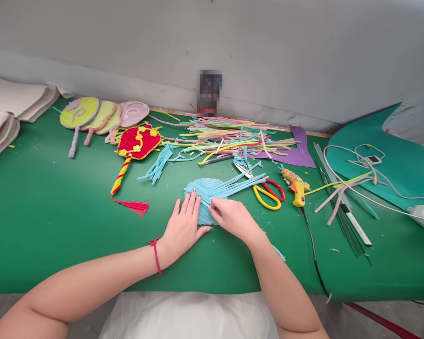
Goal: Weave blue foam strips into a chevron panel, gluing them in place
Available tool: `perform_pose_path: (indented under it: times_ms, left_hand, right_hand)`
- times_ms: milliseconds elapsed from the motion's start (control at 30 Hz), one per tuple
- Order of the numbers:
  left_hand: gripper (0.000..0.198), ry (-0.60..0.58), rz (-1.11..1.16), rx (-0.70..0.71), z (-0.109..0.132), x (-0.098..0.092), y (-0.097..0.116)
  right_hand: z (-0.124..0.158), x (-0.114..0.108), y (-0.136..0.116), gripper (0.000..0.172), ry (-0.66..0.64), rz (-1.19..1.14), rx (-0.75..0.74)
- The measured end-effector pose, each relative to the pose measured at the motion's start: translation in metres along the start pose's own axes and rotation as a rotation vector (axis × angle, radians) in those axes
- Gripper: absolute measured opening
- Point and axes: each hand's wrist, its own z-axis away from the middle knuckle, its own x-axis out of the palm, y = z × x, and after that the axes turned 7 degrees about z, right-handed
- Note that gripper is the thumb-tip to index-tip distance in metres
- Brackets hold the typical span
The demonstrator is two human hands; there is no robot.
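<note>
A round fan face of light-blue pipe cleaners (pixel 205 186), laid in slanting rows that meet in a V pattern, lies flat on the green table. Several long blue pipe cleaner ends (pixel 243 186) stick out from it to the right. My left hand (pixel 183 221) rests flat across its lower left, fingers stretched out. At its right side my right hand (pixel 233 216) is closed in a pinch on a blue pipe cleaner; the fingertips partly hide the spot. Just beyond lie scissors (pixel 268 194) with one red and one yellow handle, blades partly open.
A yellow hot glue gun (pixel 297 187) lies to the right, its black cord running off the front edge. A red fan (pixel 141 143) with tassel and several pastel fans (pixel 79 113) lie left. Behind is a heap of coloured pipe cleaners (pixel 229 134); a teal sheet (pixel 367 146) lies far right.
</note>
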Motion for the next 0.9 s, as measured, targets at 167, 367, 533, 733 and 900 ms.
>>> perform_pose_path:
  times_ms: [167,367,533,733,900]
  left_hand:
    - [0.078,0.017,0.001,0.024,0.0000,0.0011,-0.0013]
    - [0.076,0.031,0.016,0.029,0.0001,0.0017,-0.0012]
    - [0.075,0.020,0.013,0.031,-0.0001,0.0006,-0.0011]
    - [0.075,0.020,0.016,0.034,-0.0001,-0.0002,-0.0009]
    - [0.073,0.026,0.010,0.033,-0.0002,0.0008,-0.0012]
  right_hand:
    - [0.0000,0.0002,-0.0003,0.016,-0.015,0.010,0.009]
    - [0.0012,0.0003,0.0013,0.016,-0.021,0.013,0.012]
    - [0.0014,0.0000,0.0029,0.016,-0.038,0.020,0.024]
    - [0.0016,-0.0003,0.0031,0.016,-0.031,0.027,0.031]
    - [0.0012,0.0000,0.0034,0.016,-0.028,0.011,0.036]
